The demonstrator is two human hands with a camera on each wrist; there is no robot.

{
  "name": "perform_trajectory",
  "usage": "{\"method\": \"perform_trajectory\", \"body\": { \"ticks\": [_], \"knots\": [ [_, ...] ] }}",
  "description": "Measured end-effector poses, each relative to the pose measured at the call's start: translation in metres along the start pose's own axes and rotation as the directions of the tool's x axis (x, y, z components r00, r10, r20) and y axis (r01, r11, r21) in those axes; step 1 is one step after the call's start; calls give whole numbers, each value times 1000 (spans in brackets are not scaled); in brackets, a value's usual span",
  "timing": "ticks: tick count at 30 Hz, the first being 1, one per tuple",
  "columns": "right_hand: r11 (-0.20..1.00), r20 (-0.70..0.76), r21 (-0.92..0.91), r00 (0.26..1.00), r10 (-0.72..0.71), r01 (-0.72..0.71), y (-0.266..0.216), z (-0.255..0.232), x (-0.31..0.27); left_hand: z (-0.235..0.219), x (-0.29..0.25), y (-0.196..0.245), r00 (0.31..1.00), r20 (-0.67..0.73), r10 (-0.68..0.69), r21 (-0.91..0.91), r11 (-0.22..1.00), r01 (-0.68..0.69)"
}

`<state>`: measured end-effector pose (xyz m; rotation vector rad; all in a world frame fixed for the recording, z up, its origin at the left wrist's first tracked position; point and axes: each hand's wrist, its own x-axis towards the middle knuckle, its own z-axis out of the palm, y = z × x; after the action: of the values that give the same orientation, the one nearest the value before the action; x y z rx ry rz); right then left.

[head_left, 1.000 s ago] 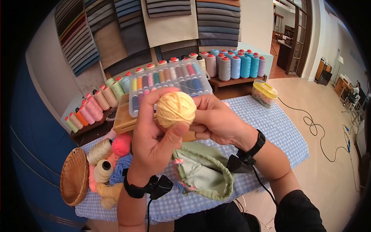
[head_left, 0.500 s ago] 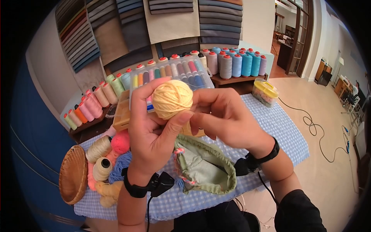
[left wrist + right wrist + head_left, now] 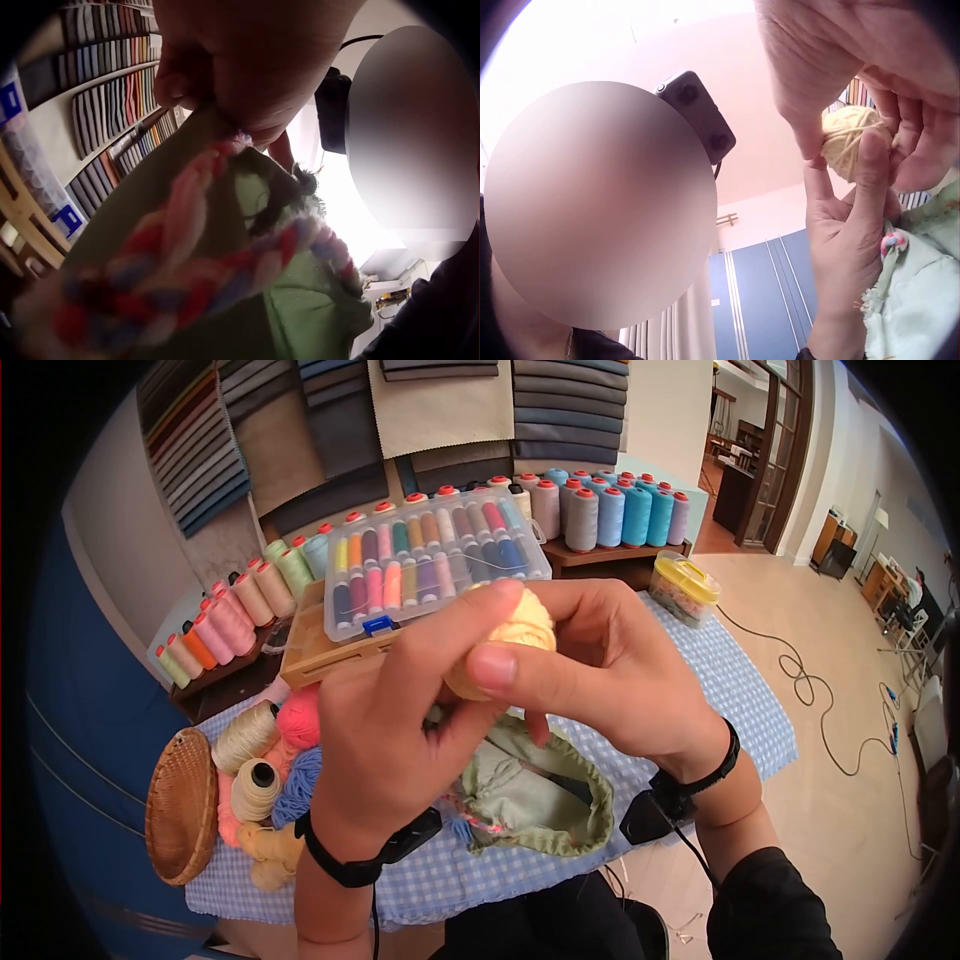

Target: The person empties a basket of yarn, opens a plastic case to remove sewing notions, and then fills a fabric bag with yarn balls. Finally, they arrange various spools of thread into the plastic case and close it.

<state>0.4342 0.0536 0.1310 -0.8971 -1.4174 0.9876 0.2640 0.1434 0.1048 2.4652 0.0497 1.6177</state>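
A pale yellow yarn ball (image 3: 527, 622) is between both hands, largely covered by fingers in the head view. My left hand (image 3: 385, 735) grips it from the left, and its thumb shows against the ball (image 3: 843, 147) in the right wrist view. My right hand (image 3: 640, 690) pinches it from the right with thumb and fingers. Below the hands is a green drawstring bag (image 3: 530, 825), its mouth gaping. In the left wrist view the bag's cloth (image 3: 150, 195) reaches up to my left hand (image 3: 262, 60), beside a braided multicoloured cord (image 3: 202, 281); whether fingers hold the cloth, I cannot tell.
A clear case of thread spools (image 3: 410, 595) leans on a wooden box (image 3: 305, 645) at the back. Left on the checked cloth (image 3: 420, 890) are a wicker basket (image 3: 180, 810), a pink ball (image 3: 299, 720) and several yarns. A yellow-lidded tub (image 3: 686, 580) stands back right.
The yarn ball has shifted right and is more covered. My left hand has turned with its back towards the head camera, and my right thumb has come across the ball's front.
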Motion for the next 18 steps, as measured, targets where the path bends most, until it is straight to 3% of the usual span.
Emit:
{"method": "perform_trajectory", "body": {
  "ticks": [2,3,5,6,7,9,10,11,13,14,16,18],
  "knots": [
    [995,30,-33,995,94,-93,-7,-1,-3,-5,2,0,980,108,165,132,975,-178],
    [995,32,-32,995,97,-96,-9,0,-5,-7,0,2,981,107,162,132,976,-175],
    [997,-75,-32,995,-68,65,-14,1,-8,-13,-3,11,981,153,-122,32,993,118],
    [994,-15,99,999,-46,47,-21,-4,-11,-21,-1,12,977,163,-136,49,990,129],
    [997,35,62,998,-44,41,-24,-12,-15,-27,2,14,977,163,-135,48,991,129],
    [980,231,187,973,21,-66,-28,-22,-28,-38,9,12,953,296,-60,17,998,58],
    [996,397,27,915,71,-89,-33,-29,-29,-39,6,6,940,332,-74,-63,993,100],
    [997,573,-19,816,72,-75,-27,-34,-26,-43,7,4,941,330,-78,-62,993,104],
    [985,649,-171,754,100,17,-26,-30,-24,-50,9,5,872,485,-67,-57,993,108],
    [986,646,-167,757,98,15,-24,-29,-22,-53,10,7,869,490,-67,-59,992,109],
    [923,671,-383,679,299,-27,-21,-27,-14,-57,13,9,845,534,-41,-57,995,84],
    [887,641,-459,710,292,50,-16,-25,-13,-58,13,5,822,569,27,-123,991,52]
  ]
}}
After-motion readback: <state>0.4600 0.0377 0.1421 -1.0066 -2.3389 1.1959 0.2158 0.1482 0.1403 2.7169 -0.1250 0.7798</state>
